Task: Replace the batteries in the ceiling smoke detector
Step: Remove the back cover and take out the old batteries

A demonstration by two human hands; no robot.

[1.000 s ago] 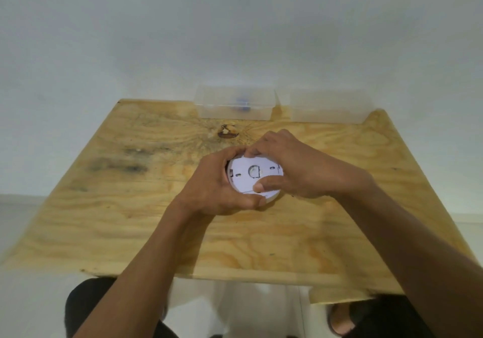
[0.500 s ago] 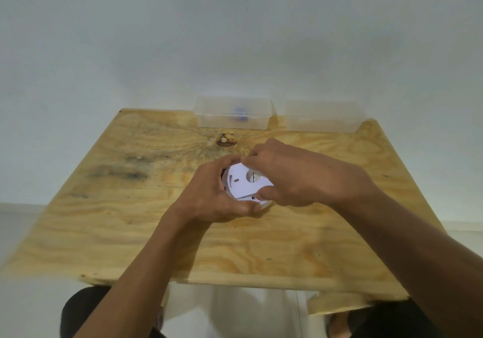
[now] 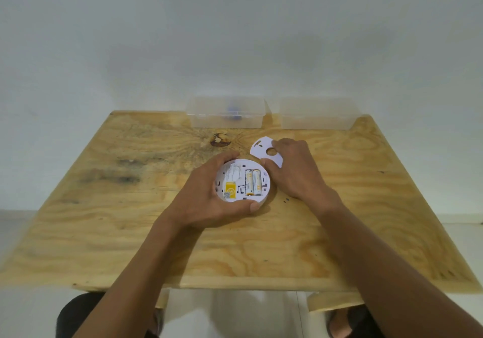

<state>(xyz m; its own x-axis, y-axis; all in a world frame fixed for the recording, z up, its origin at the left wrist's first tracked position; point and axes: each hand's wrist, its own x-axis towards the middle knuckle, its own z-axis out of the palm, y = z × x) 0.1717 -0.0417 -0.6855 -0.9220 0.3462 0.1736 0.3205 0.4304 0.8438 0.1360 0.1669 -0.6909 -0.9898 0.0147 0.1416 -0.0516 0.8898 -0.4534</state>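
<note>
Wooden table (image 3: 109, 233) fills most of the view, pale with dark grain marks. Two clear plastic boxes sit at its far edge, side by side: the left box (image 3: 226, 114) has something blue inside, too blurry to tell what, and the right box (image 3: 317, 114) looks bare. The left hand (image 3: 206, 201) is curled tight around the round white smoke detector (image 3: 241, 180) near the middle of the table, open side up. The right hand (image 3: 295, 170) pinches the flat white cover (image 3: 262, 146), just beside the detector. Two yellow batteries (image 3: 253, 182) lie side by side inside the detector.
</note>
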